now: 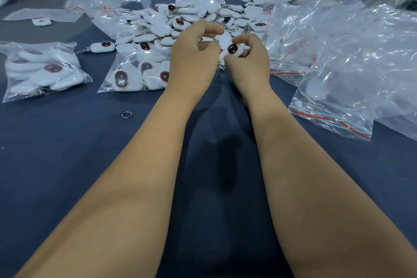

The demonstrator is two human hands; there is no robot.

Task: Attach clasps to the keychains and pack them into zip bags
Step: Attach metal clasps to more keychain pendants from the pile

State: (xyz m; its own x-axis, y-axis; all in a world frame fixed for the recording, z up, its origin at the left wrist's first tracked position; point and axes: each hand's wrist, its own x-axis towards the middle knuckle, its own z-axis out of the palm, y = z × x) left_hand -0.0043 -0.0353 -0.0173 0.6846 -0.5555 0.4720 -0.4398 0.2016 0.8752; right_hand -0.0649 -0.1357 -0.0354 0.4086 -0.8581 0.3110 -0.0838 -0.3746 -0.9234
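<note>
My right hand (248, 61) pinches a white rounded plastic keychain with a dark red-rimmed oval window (233, 50), thumb and curled fingers closed around it just right of the frame's centre. My left hand (194, 56) is beside it with fingers curled; I cannot tell whether they hold anything.

Under both forearms a dark blue cloth-covered table (79, 153) fills most of the frame. At the right edge a heap of crumpled clear plastic zip bags with red seal strips (352, 56) spreads from top to middle. Beyond my hands, at upper centre, a pile of loose white keychains with metal clasps (203, 16) lies on the cloth. At middle left a filled clear zip bag (42, 70) lies flat, and a second filled bag (137, 74) touches my left wrist. A small silver split ring (126, 115) lies alone on the cloth, lower left of centre.
</note>
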